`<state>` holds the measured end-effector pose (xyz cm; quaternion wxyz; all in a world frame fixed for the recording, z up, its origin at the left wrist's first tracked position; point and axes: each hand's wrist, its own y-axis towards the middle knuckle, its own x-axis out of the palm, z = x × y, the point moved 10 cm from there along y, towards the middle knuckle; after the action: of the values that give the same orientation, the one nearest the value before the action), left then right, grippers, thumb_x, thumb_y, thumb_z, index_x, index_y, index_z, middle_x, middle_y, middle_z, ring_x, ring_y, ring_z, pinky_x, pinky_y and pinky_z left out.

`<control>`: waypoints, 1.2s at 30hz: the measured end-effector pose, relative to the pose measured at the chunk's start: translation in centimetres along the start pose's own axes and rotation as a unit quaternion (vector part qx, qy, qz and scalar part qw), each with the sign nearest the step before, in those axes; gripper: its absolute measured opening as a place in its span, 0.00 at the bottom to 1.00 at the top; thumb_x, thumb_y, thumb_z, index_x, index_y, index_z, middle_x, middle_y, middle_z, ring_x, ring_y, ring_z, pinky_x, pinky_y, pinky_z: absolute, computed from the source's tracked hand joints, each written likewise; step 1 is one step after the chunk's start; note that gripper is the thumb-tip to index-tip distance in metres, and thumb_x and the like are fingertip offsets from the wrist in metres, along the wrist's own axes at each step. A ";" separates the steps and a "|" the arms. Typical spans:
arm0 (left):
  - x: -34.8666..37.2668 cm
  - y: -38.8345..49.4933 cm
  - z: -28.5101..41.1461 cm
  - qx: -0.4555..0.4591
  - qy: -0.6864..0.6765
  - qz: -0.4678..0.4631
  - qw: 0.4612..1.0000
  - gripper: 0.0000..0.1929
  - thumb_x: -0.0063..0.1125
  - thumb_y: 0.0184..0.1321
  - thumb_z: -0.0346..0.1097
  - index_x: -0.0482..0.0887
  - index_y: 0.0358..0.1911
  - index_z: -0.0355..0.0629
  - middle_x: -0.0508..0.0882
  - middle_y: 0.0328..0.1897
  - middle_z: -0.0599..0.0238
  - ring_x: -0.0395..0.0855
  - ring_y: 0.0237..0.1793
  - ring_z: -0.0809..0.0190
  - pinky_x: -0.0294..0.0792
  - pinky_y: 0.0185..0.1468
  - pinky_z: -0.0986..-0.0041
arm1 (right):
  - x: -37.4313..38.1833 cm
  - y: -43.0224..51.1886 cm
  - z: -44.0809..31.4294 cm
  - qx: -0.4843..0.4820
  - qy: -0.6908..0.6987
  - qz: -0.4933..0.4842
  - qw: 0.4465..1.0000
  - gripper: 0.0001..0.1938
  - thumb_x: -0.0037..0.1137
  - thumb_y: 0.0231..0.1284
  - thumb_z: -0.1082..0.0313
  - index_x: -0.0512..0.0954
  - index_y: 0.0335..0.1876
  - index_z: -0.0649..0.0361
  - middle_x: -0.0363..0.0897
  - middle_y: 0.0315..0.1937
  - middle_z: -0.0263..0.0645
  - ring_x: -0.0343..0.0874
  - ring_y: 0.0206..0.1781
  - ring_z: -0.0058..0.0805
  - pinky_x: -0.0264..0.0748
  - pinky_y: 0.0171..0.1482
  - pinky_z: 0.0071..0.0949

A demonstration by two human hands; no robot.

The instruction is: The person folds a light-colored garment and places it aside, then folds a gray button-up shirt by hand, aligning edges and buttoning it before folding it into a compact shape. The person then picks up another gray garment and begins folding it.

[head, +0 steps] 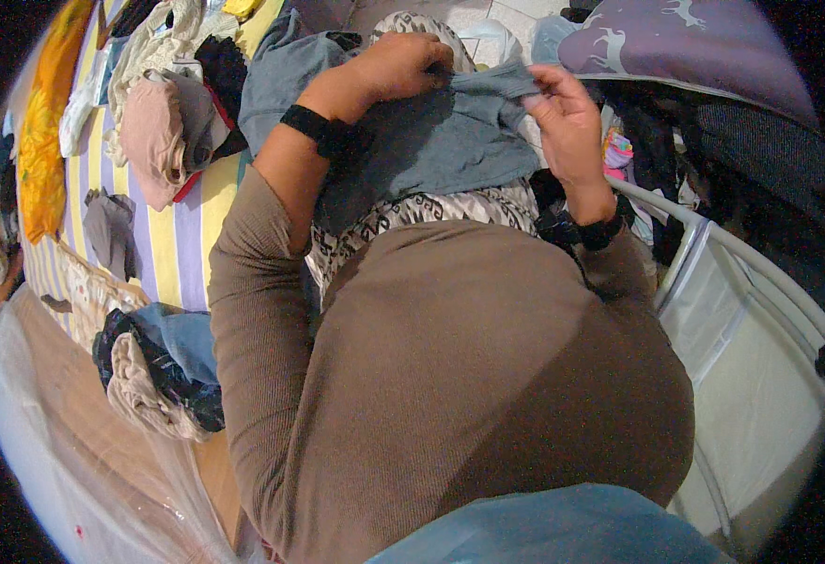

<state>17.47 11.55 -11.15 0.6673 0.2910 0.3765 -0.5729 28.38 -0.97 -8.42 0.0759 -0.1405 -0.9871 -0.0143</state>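
A blue-grey cloth garment [426, 141] lies over my lap, on trousers [469, 204] with a black-and-white pattern. My left hand [416, 63] is at the garment's upper edge, its fingers curled on the cloth. Over to the right, my right hand [560, 109] pinches a ribbed end of the same garment between thumb and fingers, and the cloth is stretched between the two hands. Both wrists wear black bands. More blue-grey cloth bunches beside my left forearm.
At left, a striped sheet [180, 261] bears a pink garment [150, 134], a grey cloth [109, 229] and an orange cloth [46, 155]. Crumpled clothes [152, 374] lie by clear plastic at lower left. A white-framed fabric hamper [744, 317] stands at right, below a purple cover [687, 49].
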 end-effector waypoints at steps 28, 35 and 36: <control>1.1 -12.7 5.6 -0.127 -0.186 0.171 0.959 0.16 0.70 0.51 0.32 0.79 0.43 0.42 0.77 0.45 0.53 0.80 0.42 0.46 0.74 0.45 0.62 | 9.1 -0.8 -0.2 -0.142 -0.378 -0.247 0.881 0.21 0.56 0.58 0.77 0.77 0.59 0.59 0.76 0.48 0.43 0.76 0.50 0.37 0.71 0.55 0.29; 4.5 -15.2 2.4 -0.227 -0.535 0.149 0.800 0.08 0.64 0.61 0.30 0.79 0.40 0.41 0.79 0.37 0.72 0.78 0.38 0.69 0.70 0.40 0.75 | 10.7 -0.6 0.5 -0.120 -0.431 -0.299 0.843 0.39 0.66 0.52 0.69 0.63 0.72 0.56 0.69 0.57 0.48 0.70 0.56 0.48 0.68 0.61 0.37; 4.0 -15.5 2.5 -0.214 -0.553 0.173 0.787 0.07 0.63 0.62 0.29 0.79 0.41 0.41 0.79 0.38 0.74 0.77 0.38 0.72 0.70 0.40 0.77 | 10.6 -0.8 0.4 -0.111 -0.411 -0.298 0.854 0.42 0.67 0.50 0.67 0.60 0.74 0.56 0.68 0.59 0.50 0.70 0.58 0.49 0.68 0.63 0.38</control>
<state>2.84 4.65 -12.47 0.8945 -0.1655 -0.0003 -0.4153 18.02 1.22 -7.18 -0.3612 0.1602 -0.9146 -0.0864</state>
